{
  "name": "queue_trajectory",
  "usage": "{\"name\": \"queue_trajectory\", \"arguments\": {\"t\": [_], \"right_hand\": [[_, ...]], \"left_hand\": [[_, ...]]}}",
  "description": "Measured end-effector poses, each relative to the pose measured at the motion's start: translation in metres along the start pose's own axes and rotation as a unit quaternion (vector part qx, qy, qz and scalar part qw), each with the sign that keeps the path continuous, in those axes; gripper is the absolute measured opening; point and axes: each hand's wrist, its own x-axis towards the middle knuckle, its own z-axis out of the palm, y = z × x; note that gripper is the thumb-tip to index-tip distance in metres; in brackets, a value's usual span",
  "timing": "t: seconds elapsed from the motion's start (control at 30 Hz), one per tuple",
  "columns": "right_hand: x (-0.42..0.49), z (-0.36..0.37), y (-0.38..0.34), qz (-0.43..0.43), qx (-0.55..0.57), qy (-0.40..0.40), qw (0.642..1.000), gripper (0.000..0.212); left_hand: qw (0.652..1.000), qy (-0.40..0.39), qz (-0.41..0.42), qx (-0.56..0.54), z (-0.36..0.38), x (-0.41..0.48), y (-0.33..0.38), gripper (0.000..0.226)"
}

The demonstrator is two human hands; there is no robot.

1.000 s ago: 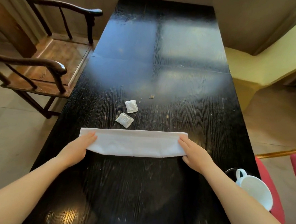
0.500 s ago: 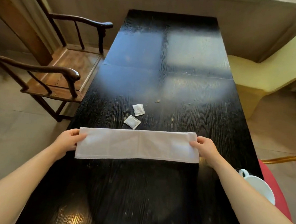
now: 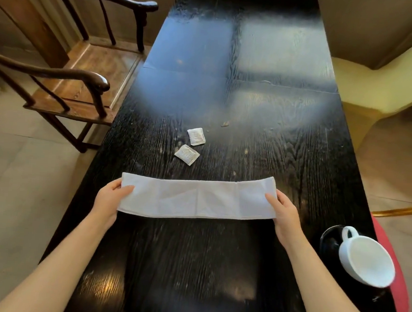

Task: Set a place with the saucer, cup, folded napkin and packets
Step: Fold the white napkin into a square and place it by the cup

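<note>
A white napkin (image 3: 197, 199), folded into a long strip, stretches across the black table (image 3: 231, 60). My left hand (image 3: 109, 197) pinches its left end and my right hand (image 3: 282, 213) pinches its right end. Two small white packets (image 3: 196, 136) (image 3: 187, 154) lie just beyond the napkin. A white cup (image 3: 366, 260) sits tilted on a dark saucer (image 3: 328, 240) at the table's right edge, to the right of my right forearm.
Two dark wooden armchairs (image 3: 84, 74) stand along the table's left side. A yellow seat (image 3: 376, 77) is at the far right and a red chair (image 3: 401, 279) at the near right. A small crumb (image 3: 224, 124) lies past the packets.
Both hands shifted from pressing the napkin's near edge to gripping its two ends. The strip is now held taut. The camera view shifted slightly.
</note>
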Motion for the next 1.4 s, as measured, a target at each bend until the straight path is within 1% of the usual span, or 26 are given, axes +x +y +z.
{"name": "queue_trajectory", "arguments": {"t": [0.07,0.1,0.23,0.3,0.37,0.43,0.53,0.6,0.67,0.73,0.77,0.8,0.83,0.87,0.9,0.93,0.97,1.0,1.03,1.07,1.17,1.23,1.3,1.33,1.37,1.4], "right_hand": [[-0.01,0.013,0.0,-0.04,-0.021,-0.001,0.999,0.025],[-0.015,0.021,-0.001,-0.057,-0.031,0.004,0.998,0.025],[-0.023,0.064,-0.004,-0.099,-0.111,0.027,0.988,0.045],[-0.025,0.089,-0.002,-0.148,-0.172,0.01,0.974,0.053],[-0.024,0.113,0.01,-0.2,-0.228,-0.014,0.953,0.056],[-0.02,0.131,0.028,-0.198,-0.254,-0.023,0.947,0.056],[-0.014,0.145,0.049,-0.167,-0.266,-0.011,0.949,0.056],[-0.014,0.148,0.056,-0.151,-0.268,-0.019,0.951,0.057],[-0.015,0.145,0.058,-0.149,-0.273,-0.043,0.949,0.058],[-0.015,0.138,0.057,-0.158,-0.282,-0.052,0.945,0.057],[-0.012,0.133,0.056,-0.179,-0.303,-0.047,0.935,0.056],[-0.007,0.127,0.054,-0.216,-0.346,-0.041,0.912,0.054],[-0.001,0.121,0.053,-0.261,-0.405,-0.039,0.876,0.052],[0.006,0.116,0.053,-0.302,-0.466,-0.041,0.83,0.048],[0.013,0.113,0.055,-0.328,-0.523,-0.051,0.785,0.046],[0.019,0.11,0.057,-0.338,-0.57,-0.065,0.746,0.048],[0.024,0.108,0.06,-0.344,-0.6,-0.076,0.718,0.05],[0.027,0.107,0.063,-0.347,-0.619,-0.084,0.699,0.052],[0.027,0.107,0.066,-0.35,-0.632,-0.09,0.686,0.053],[0.028,0.107,0.068,-0.348,-0.64,-0.093,0.679,0.054],[0.028,0.107,0.071,-0.333,-0.644,-0.095,0.682,0.055],[0.027,0.108,0.069,-0.325,-0.648,-0.094,0.682,0.054],[0.026,0.108,0.067,-0.317,-0.654,-0.095,0.681,0.055],[0.025,0.108,0.066,-0.313,-0.656,-0.096,0.68,0.055],[0.023,0.108,0.065,-0.31,-0.658,-0.094,0.679,0.055],[0.021,0.109,0.065,-0.307,-0.66,-0.089,0.68,0.055]], "left_hand": [[0.998,0.018,0.058,-0.009,0.018,-0.019,-0.001,0.037],[0.996,0.033,0.088,0.005,0.03,-0.028,-0.002,0.037],[0.974,0.096,0.161,0.127,0.083,-0.048,-0.011,0.048],[0.955,0.101,0.209,0.182,0.108,-0.047,-0.021,0.048],[0.942,0.093,0.249,0.206,0.129,-0.04,-0.036,0.05],[0.932,0.088,0.256,0.24,0.144,-0.03,-0.05,0.051],[0.92,0.089,0.235,0.302,0.158,-0.019,-0.061,0.049],[0.914,0.078,0.222,0.33,0.162,-0.016,-0.064,0.049],[0.909,0.044,0.212,0.357,0.16,-0.014,-0.067,0.057],[0.904,-0.005,0.205,0.374,0.153,-0.013,-0.065,0.056],[0.903,-0.026,0.207,0.375,0.148,-0.013,-0.062,0.052],[0.903,-0.04,0.214,0.371,0.143,-0.012,-0.058,0.047],[0.899,-0.044,0.229,0.37,0.137,-0.012,-0.056,0.045],[0.884,-0.042,0.248,0.394,0.131,-0.011,-0.056,0.046],[0.85,-0.035,0.269,0.451,0.125,-0.011,-0.059,0.05],[0.805,-0.02,0.292,0.516,0.121,-0.01,-0.064,0.055],[0.765,-0.006,0.306,0.566,0.118,-0.01,-0.07,0.06],[0.738,-0.001,0.307,0.601,0.117,-0.01,-0.075,0.064],[0.721,0.002,0.31,0.619,0.117,-0.009,-0.08,0.065],[0.714,0.003,0.316,0.625,0.118,-0.008,-0.083,0.064],[0.705,0.002,0.325,0.63,0.117,-0.002,-0.088,0.057],[0.699,-0.029,0.298,0.65,0.115,-0.003,-0.085,0.057],[0.699,-0.061,0.294,0.649,0.112,-0.004,-0.079,0.06],[0.712,-0.074,0.288,0.636,0.109,-0.005,-0.075,0.061],[0.738,-0.072,0.275,0.612,0.106,-0.006,-0.07,0.06],[0.78,-0.043,0.256,0.569,0.101,-0.008,-0.064,0.06]]}}
